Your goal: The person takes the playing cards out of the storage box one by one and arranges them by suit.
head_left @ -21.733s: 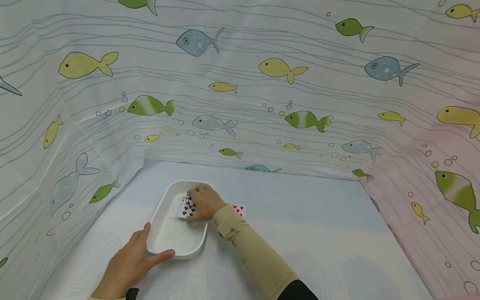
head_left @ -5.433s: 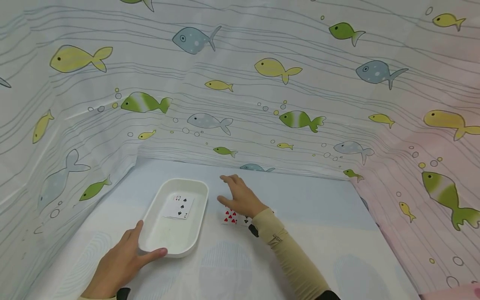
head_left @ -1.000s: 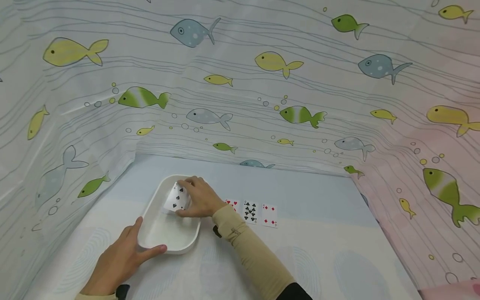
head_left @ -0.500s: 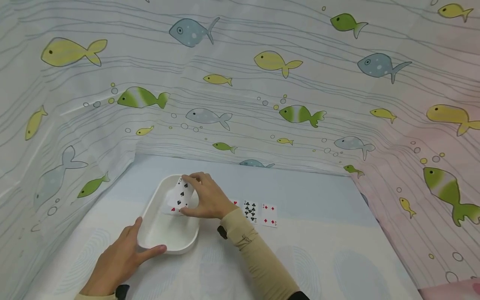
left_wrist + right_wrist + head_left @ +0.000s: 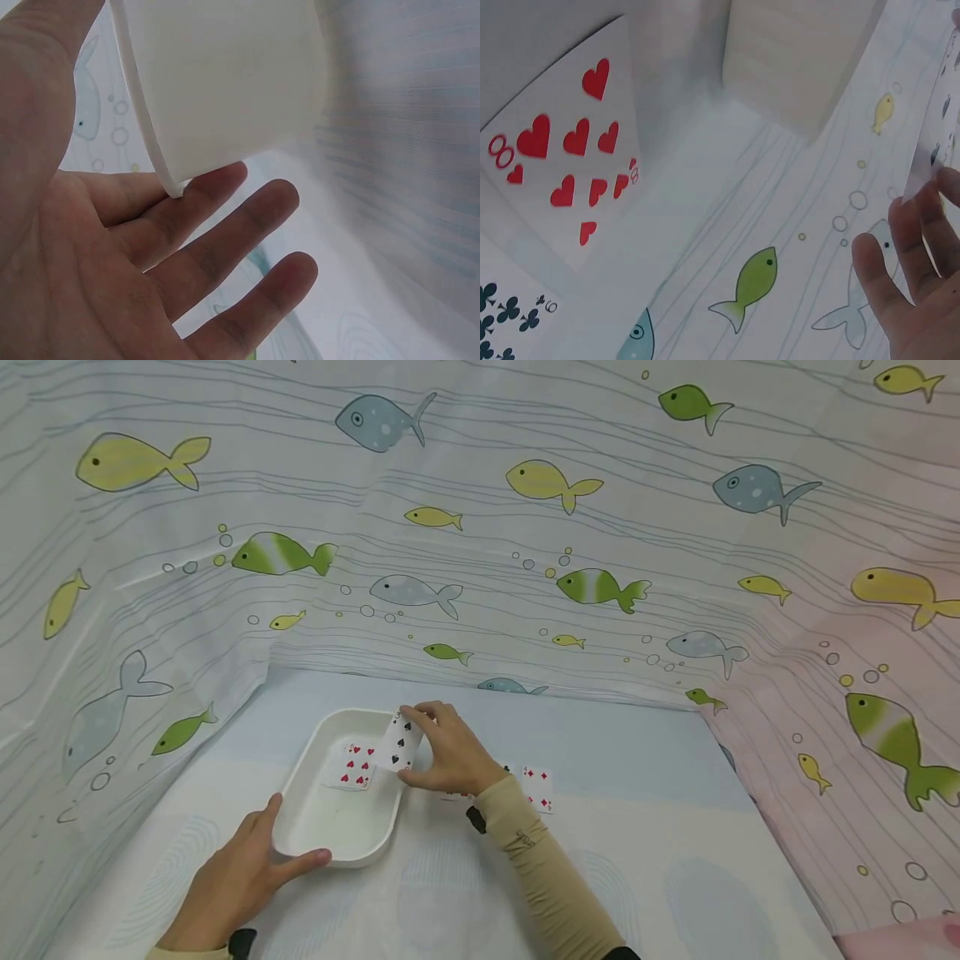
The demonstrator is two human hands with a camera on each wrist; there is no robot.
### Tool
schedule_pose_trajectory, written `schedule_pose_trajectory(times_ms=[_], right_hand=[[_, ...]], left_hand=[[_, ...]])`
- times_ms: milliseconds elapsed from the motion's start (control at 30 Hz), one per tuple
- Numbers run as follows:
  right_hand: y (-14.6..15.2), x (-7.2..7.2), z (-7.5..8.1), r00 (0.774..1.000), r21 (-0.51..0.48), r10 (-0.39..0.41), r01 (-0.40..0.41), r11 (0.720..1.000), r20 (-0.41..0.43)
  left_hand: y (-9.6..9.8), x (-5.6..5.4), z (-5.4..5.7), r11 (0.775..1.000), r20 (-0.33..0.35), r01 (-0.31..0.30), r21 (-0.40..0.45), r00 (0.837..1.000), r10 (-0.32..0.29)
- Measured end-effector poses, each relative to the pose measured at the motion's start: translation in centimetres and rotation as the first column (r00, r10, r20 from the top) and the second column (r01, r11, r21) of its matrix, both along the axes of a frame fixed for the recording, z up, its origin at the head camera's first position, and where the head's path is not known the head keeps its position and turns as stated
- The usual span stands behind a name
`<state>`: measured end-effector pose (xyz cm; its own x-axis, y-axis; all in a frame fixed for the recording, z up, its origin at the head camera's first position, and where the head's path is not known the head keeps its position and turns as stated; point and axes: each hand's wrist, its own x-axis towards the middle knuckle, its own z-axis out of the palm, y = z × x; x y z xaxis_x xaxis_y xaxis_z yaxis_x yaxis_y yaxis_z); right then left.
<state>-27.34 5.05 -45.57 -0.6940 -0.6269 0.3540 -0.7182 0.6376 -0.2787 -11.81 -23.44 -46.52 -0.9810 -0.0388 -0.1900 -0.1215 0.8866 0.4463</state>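
My right hand [image 5: 453, 747] pinches a spades playing card [image 5: 399, 745] by its edges, thumb below and fingers above, over the right rim of a white plastic tray [image 5: 333, 831]. Inside that tray, a hearts card [image 5: 357, 768] lies face up on other cards. My left hand [image 5: 232, 881] rests at the tray's near left corner, its thumb along the near rim. The left wrist view shows its fingers spread and fairly straight along the tray's outside. Partly behind my right hand and sleeve, cards lie on the table: a hearts card [image 5: 577, 139], a clubs card [image 5: 510, 322] and a diamonds card [image 5: 538, 789].
A pale tablecloth [image 5: 660, 827] covers the table, which reaches to the right of the cards. A fish-print sheet [image 5: 465, 560] hangs around the back and sides as walls.
My right hand has lifted the spades card off the stack and carried it right to the tray's rim, showing the hearts card beneath. My left hand has stayed at the tray's corner.
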Motion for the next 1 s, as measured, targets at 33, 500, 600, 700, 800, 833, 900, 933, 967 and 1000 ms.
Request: schedule_pose_trajectory(times_ms=[33,500,600,700,800,833,900,933,967,1000], right_hand=[[0.3,0.0,0.0,1.000,0.001,-0.003,0.003,1.000,0.003],[5.0,-0.3,-0.7,0.997,-0.015,-0.038,0.039,0.999,0.066],[6.2,-0.4,-0.9,0.993,0.011,-0.063,0.062,0.998,0.098],[7.5,-0.6,-1.1,0.991,0.031,-0.082,0.079,0.996,0.107],[8.7,-0.8,-1.4,0.988,0.044,-0.098,0.093,0.995,0.123],[9.2,-0.8,-1.5,0.986,0.048,-0.102,0.097,0.994,0.132],[9.9,-0.8,-1.7,0.983,0.055,-0.108,0.101,0.993,0.150],[10.3,-0.8,-1.9,0.982,0.060,-0.110,0.102,0.993,0.156],[10.6,-0.8,-2.0,0.980,0.067,-0.115,0.106,0.992,0.163],[11.0,-0.7,-2.1,0.978,0.068,-0.119,0.108,0.992,0.172]], left_hand=[[0.0,0.0,0.0,1.000,-0.002,0.001,0.002,1.000,-0.001],[0.0,0.7,-0.1,1.000,-0.080,0.018,0.012,0.997,-0.017],[0.0,0.6,-0.1,1.000,-0.073,0.018,0.011,0.997,-0.017],[0.0,0.6,-0.1,1.000,-0.064,0.017,0.010,0.998,-0.016],[0.0,0.5,-0.1,1.000,-0.053,0.018,0.012,0.998,-0.017],[0.0,0.5,-0.1,1.000,-0.049,0.018,0.012,0.999,-0.018],[0.0,0.4,-0.1,1.000,-0.040,0.017,0.013,0.999,-0.016],[-0.1,0.4,-0.1,1.000,-0.035,0.016,0.012,0.999,-0.015],[-0.1,0.4,-0.1,1.000,-0.032,0.015,0.012,0.999,-0.014],[-0.1,0.4,-0.1,1.000,-0.026,0.014,0.013,1.000,-0.013]])
